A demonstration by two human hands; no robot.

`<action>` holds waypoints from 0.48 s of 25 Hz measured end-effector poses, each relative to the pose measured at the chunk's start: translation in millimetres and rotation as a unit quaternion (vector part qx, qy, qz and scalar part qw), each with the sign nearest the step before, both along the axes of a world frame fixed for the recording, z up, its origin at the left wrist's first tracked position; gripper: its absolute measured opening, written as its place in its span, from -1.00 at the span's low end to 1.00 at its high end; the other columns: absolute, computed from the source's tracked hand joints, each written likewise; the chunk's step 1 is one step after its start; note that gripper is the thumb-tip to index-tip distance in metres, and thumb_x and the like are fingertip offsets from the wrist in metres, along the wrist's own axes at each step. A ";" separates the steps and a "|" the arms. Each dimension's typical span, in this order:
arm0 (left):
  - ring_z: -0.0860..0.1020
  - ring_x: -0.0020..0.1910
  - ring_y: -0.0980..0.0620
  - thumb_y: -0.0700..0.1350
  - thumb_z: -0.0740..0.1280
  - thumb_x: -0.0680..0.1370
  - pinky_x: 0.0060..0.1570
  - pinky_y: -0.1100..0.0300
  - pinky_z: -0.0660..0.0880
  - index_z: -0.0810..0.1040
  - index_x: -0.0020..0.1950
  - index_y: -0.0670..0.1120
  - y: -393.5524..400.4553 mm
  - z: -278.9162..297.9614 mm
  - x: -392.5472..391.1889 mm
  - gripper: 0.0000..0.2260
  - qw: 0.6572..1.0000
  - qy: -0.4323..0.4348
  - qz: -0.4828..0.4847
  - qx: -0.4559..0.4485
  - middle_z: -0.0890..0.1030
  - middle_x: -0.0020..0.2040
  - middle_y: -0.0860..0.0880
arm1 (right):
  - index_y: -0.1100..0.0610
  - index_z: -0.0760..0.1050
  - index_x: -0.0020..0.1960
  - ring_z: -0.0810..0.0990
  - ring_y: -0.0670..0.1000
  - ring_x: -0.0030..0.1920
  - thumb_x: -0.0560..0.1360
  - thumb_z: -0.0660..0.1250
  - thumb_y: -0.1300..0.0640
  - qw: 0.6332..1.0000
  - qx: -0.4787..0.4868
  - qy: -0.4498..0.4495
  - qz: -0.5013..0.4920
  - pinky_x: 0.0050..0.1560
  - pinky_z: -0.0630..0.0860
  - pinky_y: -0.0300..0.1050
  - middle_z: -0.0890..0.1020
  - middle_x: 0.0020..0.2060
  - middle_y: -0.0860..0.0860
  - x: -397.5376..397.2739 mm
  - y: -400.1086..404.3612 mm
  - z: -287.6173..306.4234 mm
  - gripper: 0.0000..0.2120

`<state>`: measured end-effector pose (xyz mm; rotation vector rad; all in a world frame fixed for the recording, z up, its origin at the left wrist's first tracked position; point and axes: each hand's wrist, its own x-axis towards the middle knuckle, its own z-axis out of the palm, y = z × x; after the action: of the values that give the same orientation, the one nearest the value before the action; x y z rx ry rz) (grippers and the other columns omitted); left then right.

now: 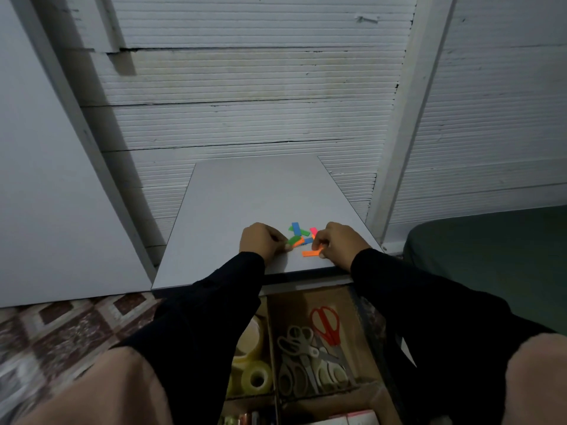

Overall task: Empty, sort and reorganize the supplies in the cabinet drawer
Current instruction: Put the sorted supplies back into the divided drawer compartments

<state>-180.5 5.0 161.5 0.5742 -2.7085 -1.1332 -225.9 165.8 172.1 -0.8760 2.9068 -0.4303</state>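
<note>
In the head view, a grey table [260, 191] fills the middle of the frame, and both hands work at its near edge over a small scatter of coloured tabs [299, 233] lying just above them: blue, green, pink and orange strips overlapping in a loose heap. The left hand [260, 242], left of centre, has its grip clenched on a green tab [293, 240], pinched at the fingertips beside an orange one. The right hand [336, 242], just right of the heap, curls its fingers round the end of an orange tab [310, 254] that lies flat a little apart from the rest, toward the lower edge of the table. The tabs seem to have been spread on the bare surface so that they can be picked apart by colour, each hand drawing one piece away from the pile. Below, at the bottom centre of the frame, the open drawer [310, 294] is divided by cardboard walls: red scissors [326, 326] and pale grey scissors [302, 357] share the right compartment, and tape rolls [256, 377] sit in the left one, apparently already grouped by kind. Dark sleeves cover both forearms.
</note>
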 end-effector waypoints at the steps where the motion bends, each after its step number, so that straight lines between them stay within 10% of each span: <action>1: 0.55 -0.14 0.01 -0.16 0.46 0.44 -0.10 0.26 0.48 0.67 0.00 -0.21 -3.7 -3.6 2.7 -0.82 0.998 0.021 0.009 0.052 0.63 -0.15 -0.08 | 0.17 0.58 0.11 0.48 0.12 0.15 0.48 0.35 0.25 1.000 0.000 -0.003 0.000 0.10 0.35 -0.19 0.49 0.11 0.14 -0.8 -0.8 0.4 -0.79; 6: 0.49 -0.53 0.14 -0.31 0.33 0.51 -0.32 0.35 0.54 0.60 0.01 -0.32 -15.4 -11.9 18.3 -0.88 0.935 0.122 -0.008 0.333 0.55 -0.36 -0.14 | 0.14 0.54 -0.17 0.54 0.01 0.02 0.43 0.39 0.31 0.998 -0.013 -0.062 0.001 -0.03 0.39 -0.29 0.58 -0.03 0.06 0.2 0.1 12.1 -0.90; 12: 0.53 -0.50 0.09 -0.36 0.32 0.50 -0.33 0.30 0.57 0.59 0.00 -0.34 -14.2 -13.4 23.3 -0.89 0.905 0.170 -0.029 0.388 0.59 -0.39 -0.11 | 0.24 0.61 -0.01 0.49 -0.02 -0.14 0.36 0.47 0.31 0.974 -0.153 -0.087 -0.140 -0.29 0.38 -0.26 0.54 -0.18 0.04 -17.2 4.9 16.2 -0.79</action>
<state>-157.2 -9.1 148.1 0.3235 -1.9210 -2.1064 -243.1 170.7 188.3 -0.4220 2.8482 -0.9459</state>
